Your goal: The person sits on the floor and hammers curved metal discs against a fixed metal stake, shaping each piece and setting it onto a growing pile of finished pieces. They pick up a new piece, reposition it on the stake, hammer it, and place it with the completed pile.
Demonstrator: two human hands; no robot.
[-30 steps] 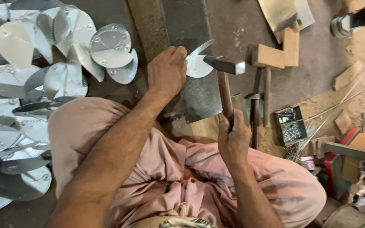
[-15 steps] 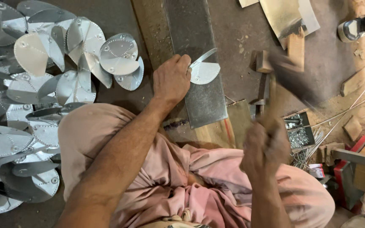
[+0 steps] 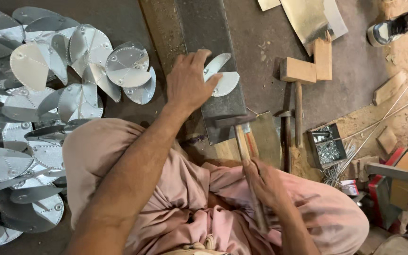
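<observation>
So the landmark here is the long dark steel block (image 3: 213, 71) laid on the floor, everything gets placed off that. A small folded sheet-metal piece (image 3: 223, 78) is pinned on the right half of the block's top, with the left hand (image 3: 187, 85) spread flat over it, fingers apart, fingertips pressed on the metal. The right hand (image 3: 265, 182) is clamped around the wooden handle of a hammer (image 3: 239, 130), below the block's near end, and the hammer head is seen resting right at the block's lower right corner, well short of the metal piece.

Left of the block, a big heap of finished shiny metal discs (image 3: 48, 104) is piled up, riveted and overlapping. Right of the block, a wooden mallet (image 3: 298, 75) is lying on the ground, and just next to it a second, thinner hammer (image 3: 286, 137). Further right and lower, a small open tray of rivets (image 3: 327, 146) is sat, with a few thin metal rods (image 3: 383, 118) fanned out past it. Up past the block's far right, a cut sheet of metal (image 3: 308, 16) is left lying. Pink trousers (image 3: 175, 203) are seen below the block, knees spread to either side
</observation>
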